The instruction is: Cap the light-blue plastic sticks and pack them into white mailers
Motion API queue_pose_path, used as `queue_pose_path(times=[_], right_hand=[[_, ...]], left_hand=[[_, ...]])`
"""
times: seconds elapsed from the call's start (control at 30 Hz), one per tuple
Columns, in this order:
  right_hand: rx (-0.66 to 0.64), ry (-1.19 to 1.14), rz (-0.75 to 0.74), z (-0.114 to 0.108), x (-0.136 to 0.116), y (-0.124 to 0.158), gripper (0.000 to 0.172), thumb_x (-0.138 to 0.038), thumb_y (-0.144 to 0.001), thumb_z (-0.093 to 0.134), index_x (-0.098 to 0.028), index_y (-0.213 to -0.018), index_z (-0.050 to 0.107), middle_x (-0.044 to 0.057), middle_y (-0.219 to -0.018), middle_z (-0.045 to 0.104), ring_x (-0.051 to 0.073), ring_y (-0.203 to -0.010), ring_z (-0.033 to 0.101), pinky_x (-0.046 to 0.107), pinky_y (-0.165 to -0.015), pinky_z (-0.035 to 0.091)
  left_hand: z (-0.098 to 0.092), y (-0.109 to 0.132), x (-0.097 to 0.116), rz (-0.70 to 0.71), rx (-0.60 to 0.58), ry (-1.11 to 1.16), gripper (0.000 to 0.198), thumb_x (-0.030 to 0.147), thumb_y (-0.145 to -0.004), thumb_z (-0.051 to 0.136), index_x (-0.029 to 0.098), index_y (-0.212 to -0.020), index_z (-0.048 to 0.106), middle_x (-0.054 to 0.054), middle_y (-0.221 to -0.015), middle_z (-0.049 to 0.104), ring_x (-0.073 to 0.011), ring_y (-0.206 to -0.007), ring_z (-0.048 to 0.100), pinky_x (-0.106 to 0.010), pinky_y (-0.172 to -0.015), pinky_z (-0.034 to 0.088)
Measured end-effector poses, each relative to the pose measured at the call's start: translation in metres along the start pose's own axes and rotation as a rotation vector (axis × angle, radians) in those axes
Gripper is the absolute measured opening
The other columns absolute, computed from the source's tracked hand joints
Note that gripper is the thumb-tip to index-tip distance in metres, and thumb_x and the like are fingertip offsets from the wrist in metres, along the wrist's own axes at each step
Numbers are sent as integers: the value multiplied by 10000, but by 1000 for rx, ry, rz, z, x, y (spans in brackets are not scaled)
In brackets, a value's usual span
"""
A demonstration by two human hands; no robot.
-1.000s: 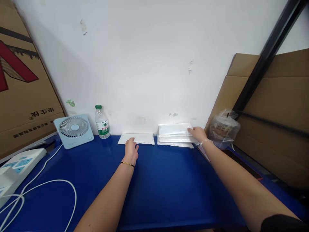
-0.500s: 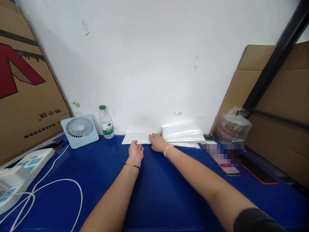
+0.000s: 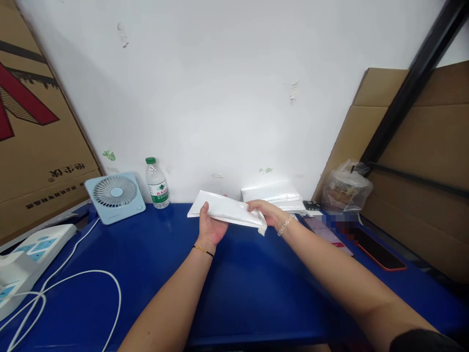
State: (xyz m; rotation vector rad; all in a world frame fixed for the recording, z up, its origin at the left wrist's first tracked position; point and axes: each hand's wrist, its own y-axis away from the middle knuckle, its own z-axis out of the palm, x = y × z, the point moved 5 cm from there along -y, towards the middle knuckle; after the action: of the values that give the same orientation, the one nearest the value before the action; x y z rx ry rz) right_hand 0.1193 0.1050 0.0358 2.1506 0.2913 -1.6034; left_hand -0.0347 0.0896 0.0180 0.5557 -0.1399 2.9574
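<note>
Both hands hold a flat white plastic packet (image 3: 223,209) lifted a little above the blue table (image 3: 234,283), near the back wall. My left hand (image 3: 210,226) grips its left part from below, thumb on the near edge. My right hand (image 3: 266,213) pinches its right end, where a loose flap hangs down. Just behind the right hand a stack of similar white packets (image 3: 275,194) lies against the wall.
A small blue fan (image 3: 114,196) and a water bottle (image 3: 157,184) stand at the back left. A white power strip (image 3: 27,254) with white cables (image 3: 73,288) lies at the left. Two phones (image 3: 377,247) and a bagged cup (image 3: 346,187) are at the right, cardboard on both sides.
The right hand came from the stack at the right over to the single packet. Both hands have now picked that packet up off the table.
</note>
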Motion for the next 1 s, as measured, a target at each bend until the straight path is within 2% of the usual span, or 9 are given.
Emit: queue_pose_path(times=[0.03,0.1,0.2,0.27,0.4,0.6,0.8,0.9,1.0], right_hand=[[-53,-216,48,2,7,7,313,-181,-661,485,-89,-926,624,65,-667,653,201,-640,627,292,-622,510],[-55,-555,72,5,21,19,303,-186,-665,529,-102,-945,611,59,-684,660,194,-638,626,293,-635,516],[114,-899,-22,8,44,33,314,-369,-804,474,-144,-996,579,80,-818,681,208,-752,648,330,-698,527],[212,-993,-67,13,57,39,385,-488,-865,369,-179,-1005,550,87,-906,679,211,-833,648,373,-756,525],[333,-1059,-79,20,68,40,406,-522,-899,289,-204,-967,532,74,-913,671,200,-871,645,390,-782,524],[580,-1065,-42,4,75,39,208,-360,-911,375,-222,-806,491,6,-680,624,156,-675,643,286,-608,533],[641,-973,-60,-5,79,42,226,-381,-847,517,-212,-715,447,-36,-515,506,104,-396,469,188,-329,327],[684,-932,-78,-14,79,45,257,-378,-837,529,-211,-682,411,-61,-479,439,68,-335,358,170,-293,223],[745,-865,-79,-29,84,47,246,-349,-838,510,-213,-673,387,-69,-473,412,61,-328,336,170,-292,199]], left_hand=[[6,4,-3,-28,-47,3,429,424,-737,611,181,-1090,602,-115,-1144,633,-299,-1126,562,-452,-960,443],[15,8,-5,-7,-42,-8,451,419,-725,611,188,-1112,588,-112,-1097,645,-294,-1125,564,-446,-967,432],[26,10,-2,143,44,-96,460,395,-725,624,211,-1143,565,-66,-960,667,-250,-1081,593,-403,-975,423],[41,10,-1,233,45,-198,470,384,-724,642,231,-1160,553,-40,-937,666,-230,-1059,602,-392,-982,416],[82,15,-12,316,-57,-426,518,347,-690,704,227,-1172,556,-47,-1029,662,-233,-1063,597,-386,-979,411],[130,27,-35,386,-175,-618,512,309,-682,740,194,-1155,583,-76,-1075,653,-250,-1070,587,-391,-980,405],[148,37,-49,442,-201,-638,513,286,-694,738,202,-1170,567,-67,-1087,648,-241,-1095,578,-384,-993,406],[149,39,-51,466,-173,-617,510,283,-691,739,207,-1164,565,-59,-1081,647,-230,-1086,584,-373,-989,417],[148,39,-43,503,-106,-585,494,313,-692,733,212,-1146,568,-52,-1070,648,-220,-1067,595,-364,-976,434]])
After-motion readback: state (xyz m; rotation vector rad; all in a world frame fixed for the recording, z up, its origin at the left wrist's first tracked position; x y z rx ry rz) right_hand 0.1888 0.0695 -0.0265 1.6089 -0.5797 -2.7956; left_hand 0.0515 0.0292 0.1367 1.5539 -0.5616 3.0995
